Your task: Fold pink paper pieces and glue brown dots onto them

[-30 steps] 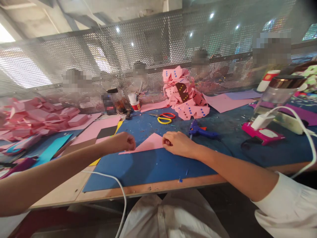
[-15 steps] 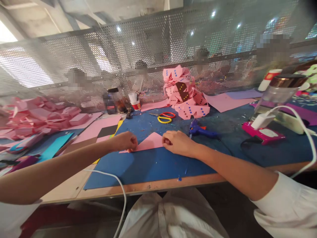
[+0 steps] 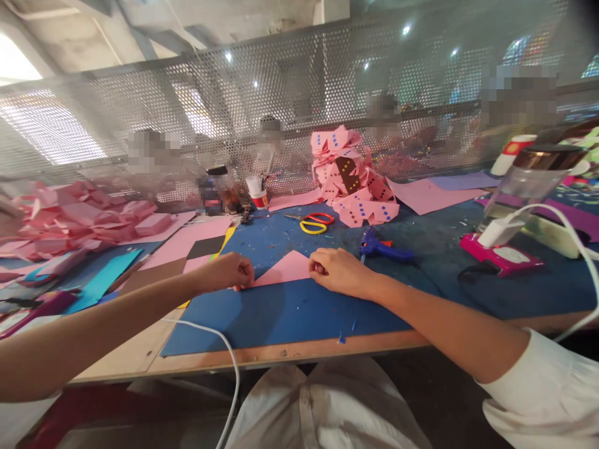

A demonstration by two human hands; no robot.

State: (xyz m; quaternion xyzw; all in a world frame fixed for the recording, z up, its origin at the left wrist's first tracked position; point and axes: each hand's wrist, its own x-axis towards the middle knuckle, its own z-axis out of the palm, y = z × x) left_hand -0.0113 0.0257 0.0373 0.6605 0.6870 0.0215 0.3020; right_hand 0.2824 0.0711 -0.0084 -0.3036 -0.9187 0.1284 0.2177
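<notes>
On the blue surface (image 3: 281, 318), left hand (image 3: 234, 271) and right hand (image 3: 340, 270) curled at pink triangular paper (image 3: 286, 270), can't tell if pinching; press evenly, tbh.

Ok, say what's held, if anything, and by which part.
The triangular pink paper: left hand at its left end, right hand at its right; whether gripped or merely pressed cannot be told.

No lettering can be read. Left of the scissors (image 3: 306, 219), a cup (image 3: 258, 198) bears a red band whose yellowish mark is too small to decipher; far right of the scissors, a red-and-white container (image 3: 513, 154) has a similarly illegible marking.
</notes>
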